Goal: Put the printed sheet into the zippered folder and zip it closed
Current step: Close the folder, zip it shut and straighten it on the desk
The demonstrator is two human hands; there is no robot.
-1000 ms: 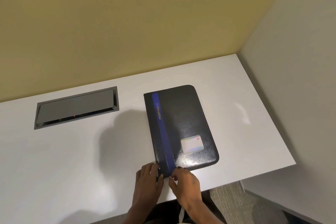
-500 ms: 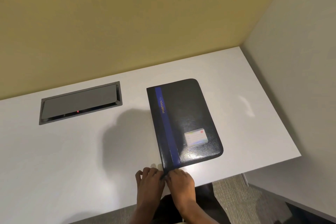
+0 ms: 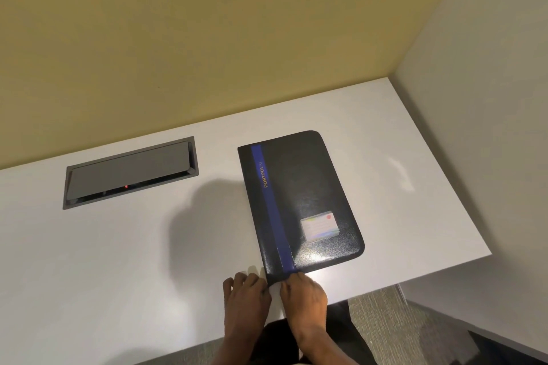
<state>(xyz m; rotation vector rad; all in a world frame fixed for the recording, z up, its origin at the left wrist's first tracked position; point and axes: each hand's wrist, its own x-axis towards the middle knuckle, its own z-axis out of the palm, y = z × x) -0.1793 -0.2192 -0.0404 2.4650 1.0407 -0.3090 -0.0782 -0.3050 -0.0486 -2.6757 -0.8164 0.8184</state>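
One black folder [image 3: 299, 201] lies flat on the one white counter [image 3: 118, 261], its near corner touching the two hands. There are two hands: the left hand [image 3: 246, 293] just left of that corner, the right hand [image 3: 304, 295] just right of it. The folder carries one blue stripe [image 3: 271, 207] and one small card [image 3: 319, 226], both beyond the hands. One grey hatch [image 3: 130, 172] is set into the counter, well apart from the hands, far to their left.
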